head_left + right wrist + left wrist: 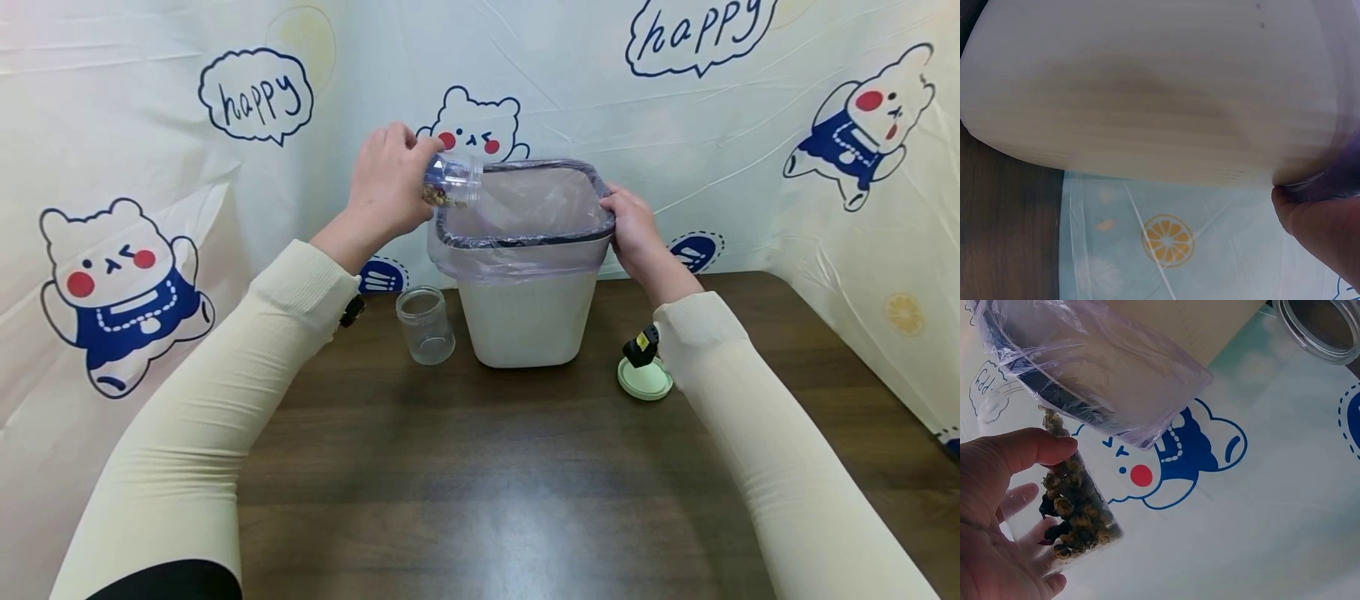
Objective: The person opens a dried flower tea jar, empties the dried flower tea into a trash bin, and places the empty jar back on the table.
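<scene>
My left hand (pixel 392 179) grips a clear jar (pixel 452 180) tipped sideways, its mouth over the left rim of a white trash bin (pixel 528 321). Dried flower buds (pixel 1075 515) lie along the lower side of the jar in the left wrist view. A thin translucent bag (pixel 517 260) lines the bin and folds down over its rim. On the bin's right rim, my right hand (pixel 633 229) holds the edge, fingers over the bag. The right wrist view shows the bin's side close up, with part of that hand (pixel 1325 231) at the rim.
An uncovered clear glass jar (pixel 425 327) stands on the brown table (pixel 480 492) left of the bin. A pale green round lid (pixel 645 379) lies to the right, under my right wrist. Behind hangs a printed curtain (pixel 360 50) with bears.
</scene>
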Demonstrator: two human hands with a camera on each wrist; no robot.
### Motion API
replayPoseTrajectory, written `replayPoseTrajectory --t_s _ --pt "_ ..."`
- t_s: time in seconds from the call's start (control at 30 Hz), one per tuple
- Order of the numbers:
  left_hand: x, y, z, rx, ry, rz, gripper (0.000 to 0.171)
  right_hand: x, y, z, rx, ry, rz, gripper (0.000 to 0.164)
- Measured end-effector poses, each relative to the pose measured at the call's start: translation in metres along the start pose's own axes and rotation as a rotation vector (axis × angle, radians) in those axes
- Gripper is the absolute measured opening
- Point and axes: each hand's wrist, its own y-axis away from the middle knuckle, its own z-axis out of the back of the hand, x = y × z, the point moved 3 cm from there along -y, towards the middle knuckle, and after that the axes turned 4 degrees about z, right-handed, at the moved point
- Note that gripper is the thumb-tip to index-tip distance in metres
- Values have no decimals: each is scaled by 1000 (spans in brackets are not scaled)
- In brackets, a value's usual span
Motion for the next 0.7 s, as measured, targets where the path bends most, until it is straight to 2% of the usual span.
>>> replayPoseTrajectory --t_s 0.23,0.7 --pt "-2 -2 -1 -14 -45 -26 70 0 0 0 2 2 -2 49" --pt "-2 -3 -3 -28 -57 -51 67 -1 -2 -1 4 -29 11 50"
